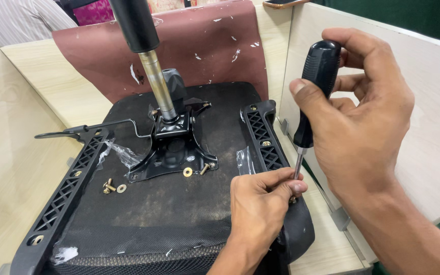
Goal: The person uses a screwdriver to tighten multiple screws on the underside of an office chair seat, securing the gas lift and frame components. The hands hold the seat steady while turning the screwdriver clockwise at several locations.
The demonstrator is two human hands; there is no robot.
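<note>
Right hand [367, 127] grips the black-handled screwdriver [312, 86] upright. Left hand [260, 203], fingers pinched shut, steadies its shaft at the armrest bracket [262, 135]; loose bolts [109, 187] lie left.

Furniture assembly workshop, upturned chair seat [179, 203] on wood-laminate bench [42, 86], loose bolts [109, 186], partition panels [434, 102]

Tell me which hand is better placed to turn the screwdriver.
Right, probably. The right hand already wraps the screwdriver handle upright, while the left hand pinches the shaft near its tip at the armrest bracket.

Bright, even light; sharp focus.
</note>
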